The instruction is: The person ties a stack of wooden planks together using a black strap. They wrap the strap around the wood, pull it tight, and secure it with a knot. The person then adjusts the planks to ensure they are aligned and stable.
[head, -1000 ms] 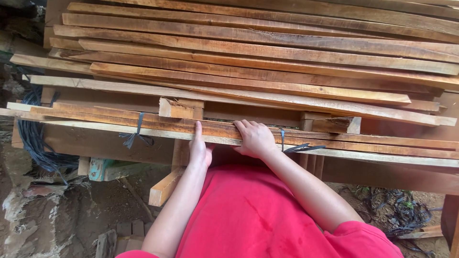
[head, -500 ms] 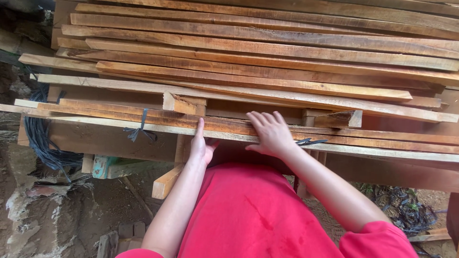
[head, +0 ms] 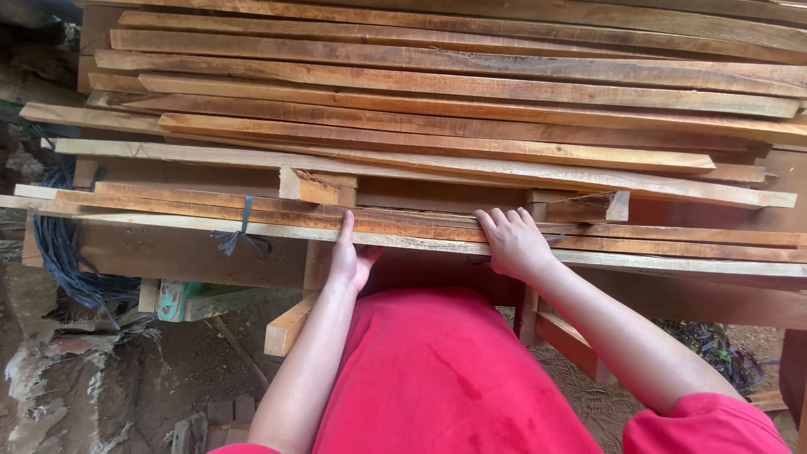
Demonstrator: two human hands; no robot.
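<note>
Currently I see both hands at the near edge of a stack of wooden strips (head: 437,109). Left hand (head: 349,256) is mostly open, thumb up along the front edge of the nearest strip (head: 420,229), fingers curled beneath it. Right hand (head: 513,244) lies flat on that same strip, fingers spread, gripping nothing. Strip rests level on the pile, not yet lifted or drawn out. Dark tie (head: 239,235) hangs left of the left hand.

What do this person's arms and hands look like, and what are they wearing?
Both arms are bare from short red sleeves down. The left hand and right hand wear no gloves, and no rings, watch or bracelets show. The red garment covers the body below.
</note>
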